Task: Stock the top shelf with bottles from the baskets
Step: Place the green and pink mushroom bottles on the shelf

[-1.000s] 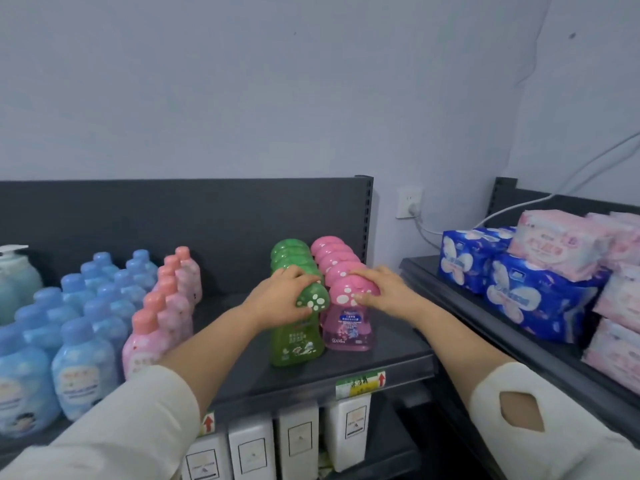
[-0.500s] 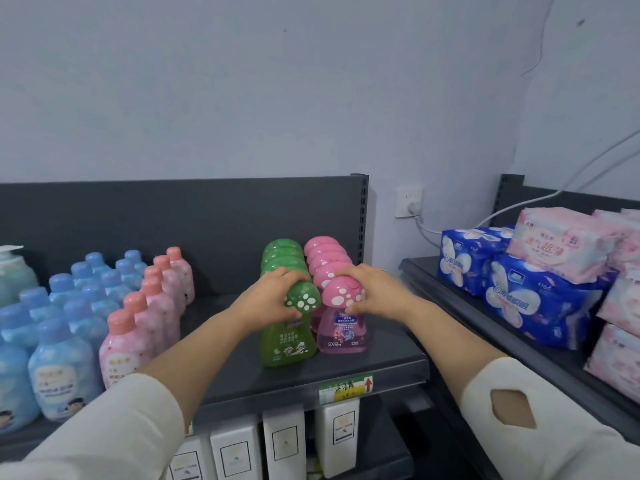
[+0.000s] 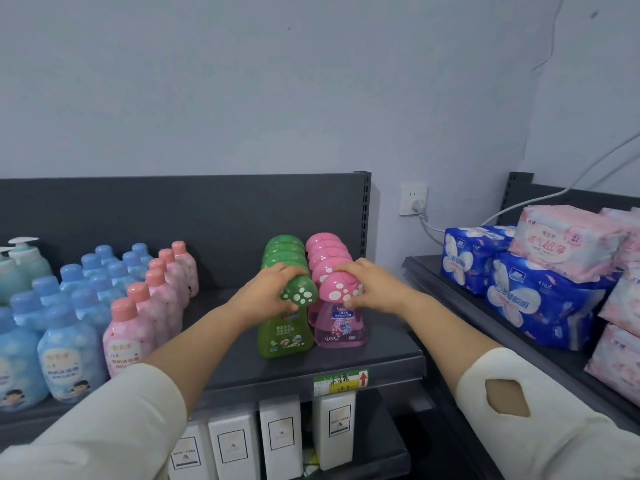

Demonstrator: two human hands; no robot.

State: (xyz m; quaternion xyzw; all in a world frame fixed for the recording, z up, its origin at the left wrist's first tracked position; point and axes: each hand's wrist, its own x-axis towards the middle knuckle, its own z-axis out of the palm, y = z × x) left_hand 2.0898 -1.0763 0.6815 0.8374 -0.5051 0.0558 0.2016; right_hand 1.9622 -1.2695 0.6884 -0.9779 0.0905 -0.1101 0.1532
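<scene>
Hands are clamping from above, left hand (image 3: 266,293) round the green bottle (image 3: 284,336), right hand (image 3: 367,286) round the pink bottle (image 3: 341,328), risking toppling both off the shelf (image 3: 346,362) near edge.

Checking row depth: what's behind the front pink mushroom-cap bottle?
More pink mushroom caps in a row reaching toward the back panel. Their bodies are hidden by the front pink bottle and the right hand gripping its cap.

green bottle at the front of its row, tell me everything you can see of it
The front green bottle looks like translucent green plastic, wide at the base, with a mushroom-shaped cap dotted white and a label. It stands upright on the top shelf, ahead of a row of like bottles, beside the front pink bottle. The left hand curls its grip round the cap.
</scene>
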